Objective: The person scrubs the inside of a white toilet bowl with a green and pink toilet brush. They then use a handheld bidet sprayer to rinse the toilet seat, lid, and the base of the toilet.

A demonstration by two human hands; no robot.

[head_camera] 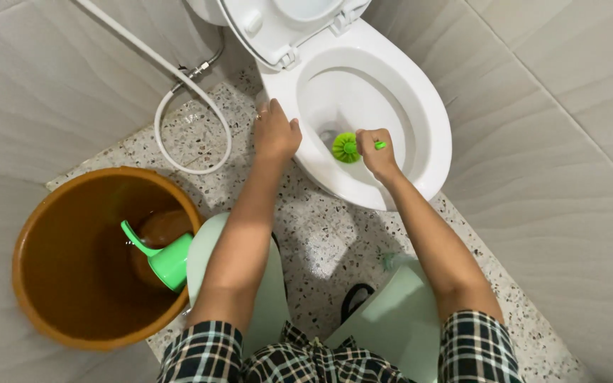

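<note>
2 bare hands are seen from above, the face and torso being out of frame; only checked sleeves (207,354) and pale green trouser legs (399,323) are shown at the bottom edge. The cistern and the raised seat lid (271,25) are cut off at the top. The right hand (376,152) is closed around a green handle (379,145), of which only a short stub is visible past the fingers. The green toilet brush (346,147), round and bristly, is held inside the white glazed toilet bowl (431,120), low near the drain; water there is hard to make out. The left hand (274,131) is laid loosely curled on the bowl's rim, nothing held. 1 round orange-brown bucket (30,234) stands on the speckled terrazzo floor (321,234), holding dark water and 1 green plastic dipper (164,259). 1 white hose (179,92) loops over the floor beside grey tiled walls (569,177). A dark sandal (355,298) is partly hidden between the legs.
</note>
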